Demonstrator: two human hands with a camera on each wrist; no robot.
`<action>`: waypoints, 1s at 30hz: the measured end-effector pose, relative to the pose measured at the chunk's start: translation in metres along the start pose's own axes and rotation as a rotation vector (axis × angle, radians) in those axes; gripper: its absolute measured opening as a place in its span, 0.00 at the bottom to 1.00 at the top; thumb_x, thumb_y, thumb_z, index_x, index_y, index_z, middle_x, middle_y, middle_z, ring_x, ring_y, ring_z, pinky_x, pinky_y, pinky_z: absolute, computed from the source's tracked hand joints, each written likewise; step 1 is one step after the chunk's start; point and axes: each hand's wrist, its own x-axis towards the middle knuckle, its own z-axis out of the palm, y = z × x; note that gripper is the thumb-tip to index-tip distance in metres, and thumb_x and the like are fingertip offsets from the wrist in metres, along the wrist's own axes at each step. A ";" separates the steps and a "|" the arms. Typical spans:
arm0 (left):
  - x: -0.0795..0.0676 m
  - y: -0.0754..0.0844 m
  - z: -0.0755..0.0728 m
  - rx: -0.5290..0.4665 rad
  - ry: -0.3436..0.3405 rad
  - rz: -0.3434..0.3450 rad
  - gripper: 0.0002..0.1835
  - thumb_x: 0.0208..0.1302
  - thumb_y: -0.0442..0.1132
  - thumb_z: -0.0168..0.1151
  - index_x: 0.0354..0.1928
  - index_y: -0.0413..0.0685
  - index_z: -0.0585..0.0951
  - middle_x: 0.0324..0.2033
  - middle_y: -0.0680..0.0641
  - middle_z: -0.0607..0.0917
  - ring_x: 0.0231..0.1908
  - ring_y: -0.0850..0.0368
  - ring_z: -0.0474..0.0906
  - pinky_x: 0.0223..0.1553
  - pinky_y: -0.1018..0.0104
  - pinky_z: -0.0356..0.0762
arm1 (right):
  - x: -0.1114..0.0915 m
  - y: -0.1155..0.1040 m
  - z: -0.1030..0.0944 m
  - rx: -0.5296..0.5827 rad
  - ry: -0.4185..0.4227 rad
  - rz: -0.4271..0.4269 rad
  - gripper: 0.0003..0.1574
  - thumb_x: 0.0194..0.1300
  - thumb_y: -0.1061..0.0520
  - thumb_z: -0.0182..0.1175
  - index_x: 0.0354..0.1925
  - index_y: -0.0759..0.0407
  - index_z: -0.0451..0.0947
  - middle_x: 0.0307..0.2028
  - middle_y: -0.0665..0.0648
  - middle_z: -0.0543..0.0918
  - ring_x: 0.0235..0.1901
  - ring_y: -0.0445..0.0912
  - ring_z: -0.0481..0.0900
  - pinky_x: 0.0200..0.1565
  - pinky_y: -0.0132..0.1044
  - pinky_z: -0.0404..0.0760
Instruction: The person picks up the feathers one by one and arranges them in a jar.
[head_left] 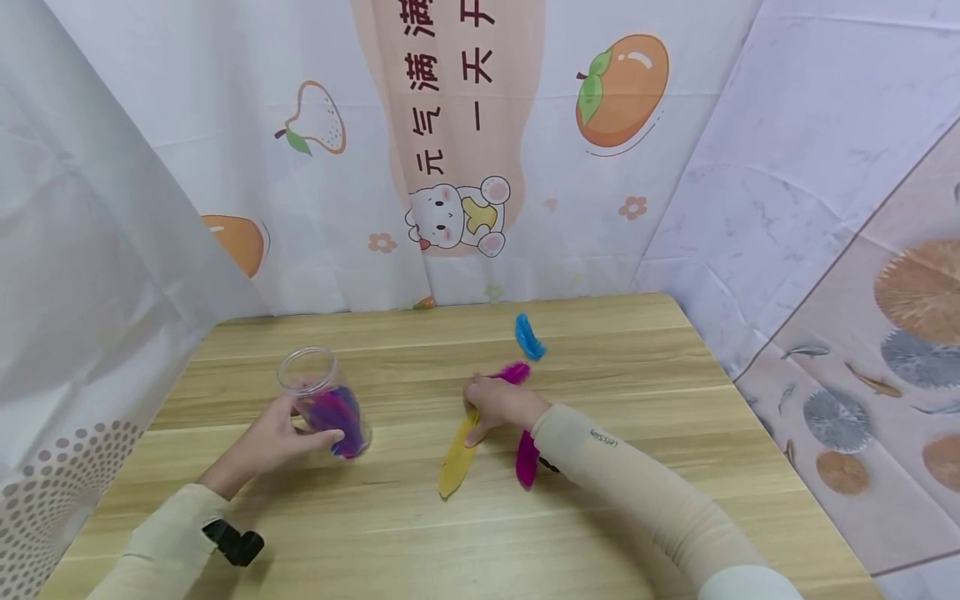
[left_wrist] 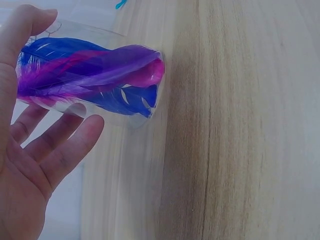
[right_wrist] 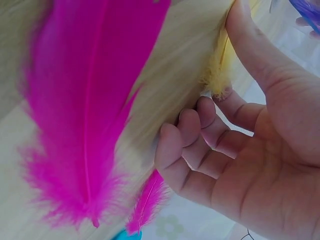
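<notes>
On the left, my left hand (head_left: 281,442) grips a clear cylindrical jar (head_left: 307,367) with an open top, its thumb on the near side and its fingers behind. Blue, purple and pink feathers (left_wrist: 95,75) lie bunched inside the jar. My right hand (head_left: 498,408) is low over the middle of the table, with a yellow feather (head_left: 457,462) between its thumb and index finger. The other fingers are bent over the tabletop (right_wrist: 135,145). One magenta feather (head_left: 527,458) lies below the right wrist, and another magenta feather (head_left: 516,372) shows just beyond the knuckles.
A bright blue feather (head_left: 528,337) lies toward the back of the wooden table (head_left: 390,533). A printed curtain (head_left: 555,192) hangs along the back edge, with more cloth at both sides. A black strap-on device (head_left: 236,542) sits on the left wrist.
</notes>
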 end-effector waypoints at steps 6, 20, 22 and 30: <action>0.000 0.000 0.002 -0.012 0.005 -0.001 0.37 0.58 0.34 0.77 0.66 0.44 0.67 0.47 0.40 0.84 0.42 0.54 0.80 0.36 0.57 0.87 | -0.001 0.000 -0.001 0.006 -0.006 -0.010 0.27 0.53 0.41 0.78 0.37 0.58 0.79 0.31 0.47 0.75 0.36 0.43 0.73 0.44 0.33 0.76; -0.001 0.003 0.002 -0.020 0.007 -0.006 0.36 0.58 0.33 0.76 0.65 0.46 0.67 0.46 0.41 0.84 0.40 0.53 0.80 0.35 0.57 0.87 | -0.003 0.000 -0.002 0.018 -0.002 -0.036 0.25 0.54 0.43 0.78 0.35 0.58 0.79 0.32 0.48 0.74 0.34 0.42 0.70 0.39 0.31 0.74; -0.001 0.003 0.002 -0.019 0.006 -0.004 0.36 0.58 0.33 0.76 0.65 0.46 0.67 0.46 0.41 0.84 0.40 0.53 0.80 0.35 0.57 0.87 | -0.003 -0.001 -0.002 0.009 -0.003 -0.038 0.25 0.54 0.43 0.78 0.35 0.58 0.80 0.32 0.48 0.74 0.34 0.42 0.70 0.39 0.31 0.75; 0.000 0.005 0.003 0.006 0.000 0.006 0.35 0.59 0.34 0.76 0.65 0.44 0.68 0.47 0.41 0.84 0.42 0.55 0.80 0.35 0.58 0.87 | -0.001 -0.003 -0.003 -0.024 -0.007 -0.041 0.27 0.52 0.43 0.80 0.40 0.60 0.84 0.34 0.49 0.81 0.36 0.42 0.74 0.43 0.32 0.79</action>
